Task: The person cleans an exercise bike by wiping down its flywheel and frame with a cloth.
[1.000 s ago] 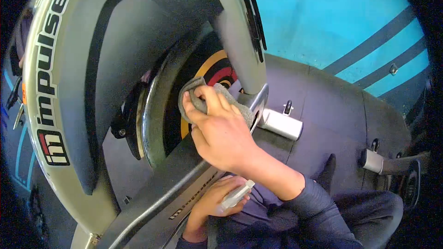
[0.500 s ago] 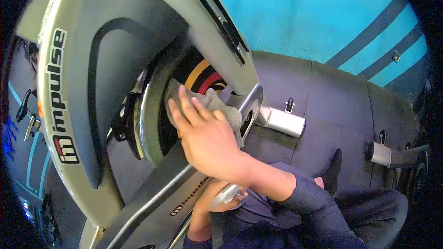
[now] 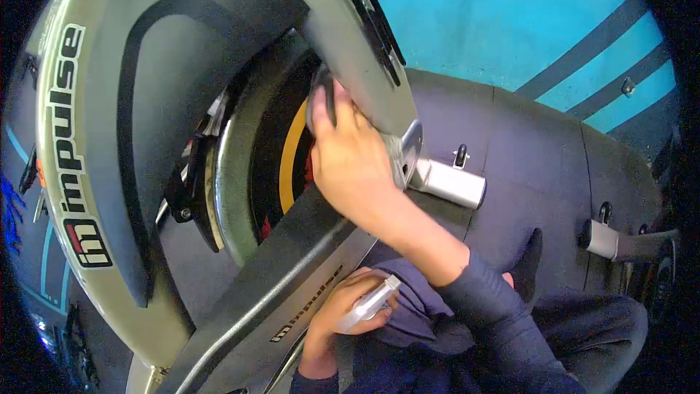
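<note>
My right hand presses a grey cloth into the gap between the flywheel and the grey frame of an exercise bike. Its fingertips are partly hidden beside the frame, and some of the cloth lies under the palm. Lower down, my left hand grips a spray bottle by its pale trigger head. The bottle's body is mostly out of sight behind the hand and dark clothing. Yellow and red markings show on the flywheel's dark face.
A slanted lower cover marked "impulse" crosses below my right hand. A silver stabiliser foot with a small wheel sits on the dark floor mat. Another machine's foot is at the right. The wall is blue with dark stripes.
My right hand has moved with the cloth up and right, from the flywheel's face toward the frame. My left hand, still on the spray bottle, shows more clearly. The view has shifted slightly.
</note>
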The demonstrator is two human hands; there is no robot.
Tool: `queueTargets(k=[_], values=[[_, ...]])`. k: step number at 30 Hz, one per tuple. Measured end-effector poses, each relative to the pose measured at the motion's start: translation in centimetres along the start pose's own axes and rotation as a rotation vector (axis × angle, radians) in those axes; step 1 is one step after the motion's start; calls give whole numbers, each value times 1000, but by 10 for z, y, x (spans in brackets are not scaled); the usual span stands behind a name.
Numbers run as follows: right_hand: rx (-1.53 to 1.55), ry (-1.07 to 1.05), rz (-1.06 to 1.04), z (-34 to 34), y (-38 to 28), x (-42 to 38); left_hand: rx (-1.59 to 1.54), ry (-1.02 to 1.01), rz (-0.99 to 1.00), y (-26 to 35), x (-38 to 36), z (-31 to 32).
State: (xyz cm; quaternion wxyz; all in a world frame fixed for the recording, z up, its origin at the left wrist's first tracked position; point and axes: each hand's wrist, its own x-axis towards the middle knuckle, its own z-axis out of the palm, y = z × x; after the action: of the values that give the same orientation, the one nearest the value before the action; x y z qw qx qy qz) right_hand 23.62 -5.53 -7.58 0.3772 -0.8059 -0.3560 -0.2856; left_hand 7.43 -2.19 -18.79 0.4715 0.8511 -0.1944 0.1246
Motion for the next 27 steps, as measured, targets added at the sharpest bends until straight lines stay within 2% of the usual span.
queueTargets(k=[3, 4, 5, 9, 12, 15, 19, 20, 25, 27], values=[[-34, -56, -158, -18, -14, -25, -35, -9, -51, -2, -2, 1], [54, -143, -166, -28, -19, -30, -101, -34, -98, -4, -5, 2], [61, -132, -185, -30, -21, -34, -186, 35, -104, -5, -7, 7], [14, -127, -184, -26, -23, -33, -173, 3, -251, 1, -11, 5], [18, -125, -194, -24, -15, -29, -75, -4, -203, 10, -1, -2], [-36, -90, -160, -18, -4, -17, -95, -26, -9, 0, 4, -3], [-54, -44, -149, -10, 11, -6, -13, -16, 4, 0, 3, 0], [-28, -10, -169, -10, 13, -5, -12, 5, -40, 0, 1, 2], [13, -225, -217, -35, -17, -25, -51, 28, -119, 1, -4, 6], [42, -241, -214, -37, -27, -30, -181, 9, -242, -7, -16, 11]])
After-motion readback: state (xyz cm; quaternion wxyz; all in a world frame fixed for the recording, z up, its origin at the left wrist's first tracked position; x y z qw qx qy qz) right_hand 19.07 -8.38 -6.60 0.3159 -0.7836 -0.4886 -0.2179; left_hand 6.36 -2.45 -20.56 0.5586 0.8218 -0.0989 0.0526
